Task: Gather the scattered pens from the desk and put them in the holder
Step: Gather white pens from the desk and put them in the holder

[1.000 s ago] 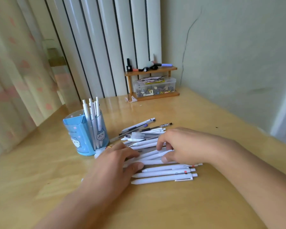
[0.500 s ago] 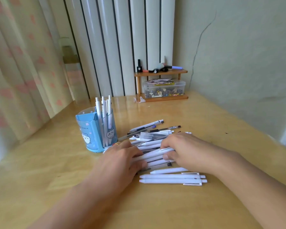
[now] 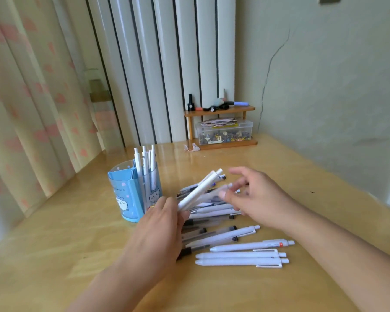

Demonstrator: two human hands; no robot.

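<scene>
pens [image 3: 223,230] part-hidden | left hand [image 3: 160,230] fingers grasp white pen [image 3: 198,191] | right hand [image 3: 254,197] blurred, released

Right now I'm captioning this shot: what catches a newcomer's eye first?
The left hand lifting white pens at centre, the right hand open beside it. More pens on the desk lie scattered below; a blue holder stands left with some pens already inside.

Pretty sure I'm working in someone's home study corner: wooden desk [image 3: 302,176], heart-print curtains [image 3: 32,97], a radiator [image 3: 162,64], cracked wall [image 3: 324,86], little knick-knack shelf [image 3: 221,109].
</scene>
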